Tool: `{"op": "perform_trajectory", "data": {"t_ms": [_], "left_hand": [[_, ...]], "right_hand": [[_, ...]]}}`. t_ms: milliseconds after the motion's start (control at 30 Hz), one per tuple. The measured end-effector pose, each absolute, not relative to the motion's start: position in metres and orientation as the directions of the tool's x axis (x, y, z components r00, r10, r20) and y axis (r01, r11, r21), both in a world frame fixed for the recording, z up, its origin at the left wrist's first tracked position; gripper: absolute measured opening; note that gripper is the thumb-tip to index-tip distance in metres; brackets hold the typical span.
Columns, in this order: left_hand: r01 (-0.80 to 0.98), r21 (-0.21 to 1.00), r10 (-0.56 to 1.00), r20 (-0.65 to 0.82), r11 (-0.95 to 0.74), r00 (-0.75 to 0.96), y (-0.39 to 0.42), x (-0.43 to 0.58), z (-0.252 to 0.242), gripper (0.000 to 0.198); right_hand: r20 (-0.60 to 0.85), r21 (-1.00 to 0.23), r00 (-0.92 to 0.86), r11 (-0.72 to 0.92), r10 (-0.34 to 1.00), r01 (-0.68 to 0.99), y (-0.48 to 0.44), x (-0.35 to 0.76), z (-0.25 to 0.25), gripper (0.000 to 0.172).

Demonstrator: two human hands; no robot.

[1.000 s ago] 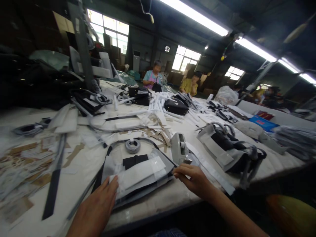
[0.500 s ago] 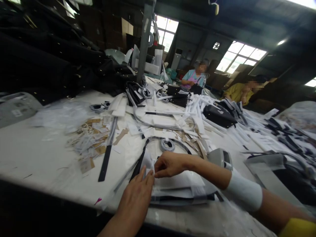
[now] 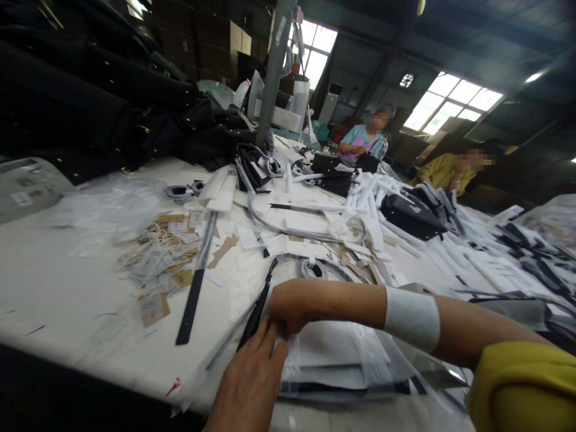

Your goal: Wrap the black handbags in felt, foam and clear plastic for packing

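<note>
1. Your right hand (image 3: 288, 309) pinches the left edge of the clear plastic bag (image 3: 342, 360); your left hand (image 3: 252, 378) lies flat, fingers touching that same corner.
2. Both sit near the table (image 3: 58, 282) front edge, beside a black strap (image 3: 193, 300).
3. Your right forearm crosses over the bag, white wristband (image 3: 411, 318) showing.
4. Bare room lies leftward; paper tags (image 3: 166, 252) are unreadable.

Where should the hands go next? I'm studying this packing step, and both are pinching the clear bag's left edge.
Probably draw the right hand rightward along the clear plastic bag, while the left hand pins it: both meet at its left edge, and the film looks rumpled.
</note>
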State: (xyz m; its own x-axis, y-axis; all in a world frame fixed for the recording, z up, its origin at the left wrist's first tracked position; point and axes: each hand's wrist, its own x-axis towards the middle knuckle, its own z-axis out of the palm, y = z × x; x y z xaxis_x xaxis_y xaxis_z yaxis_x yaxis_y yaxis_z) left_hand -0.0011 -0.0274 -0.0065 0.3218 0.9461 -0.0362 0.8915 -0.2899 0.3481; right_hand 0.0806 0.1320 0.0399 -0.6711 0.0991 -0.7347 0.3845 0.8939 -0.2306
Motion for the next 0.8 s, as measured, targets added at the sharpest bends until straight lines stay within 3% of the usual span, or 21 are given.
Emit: {"op": "perform_trajectory", "data": {"t_ms": [200, 400, 633, 800], "left_hand": [[0.881, 0.388, 0.936, -0.109, -0.271, 0.336, -0.025, -0.003, -0.006, 0.04], [0.887, 0.363, 0.923, -0.145, -0.285, 0.356, -0.025, -0.004, -0.005, 0.039], [0.905, 0.326, 0.934, -0.132, -0.274, 0.331, -0.022, 0.0, 0.002, 0.041], [0.909, 0.306, 0.941, -0.093, -0.285, 0.326, -0.024, 0.001, 0.0, 0.034]], "right_hand": [[-0.796, -0.052, -0.563, 0.901, 0.223, 0.431, 0.155, 0.078, 0.043, 0.038], [-0.697, 0.002, -0.664, 0.927, 0.27, 0.375, 0.178, 0.09, 0.033, 0.056], [-0.741, -0.228, -0.634, 0.804, 0.222, 0.549, 0.197, 0.099, 0.028, 0.043], [-0.649, -0.241, -0.677, 0.751, 0.346, 0.615, 0.194, 0.114, 0.043, 0.022]]}}
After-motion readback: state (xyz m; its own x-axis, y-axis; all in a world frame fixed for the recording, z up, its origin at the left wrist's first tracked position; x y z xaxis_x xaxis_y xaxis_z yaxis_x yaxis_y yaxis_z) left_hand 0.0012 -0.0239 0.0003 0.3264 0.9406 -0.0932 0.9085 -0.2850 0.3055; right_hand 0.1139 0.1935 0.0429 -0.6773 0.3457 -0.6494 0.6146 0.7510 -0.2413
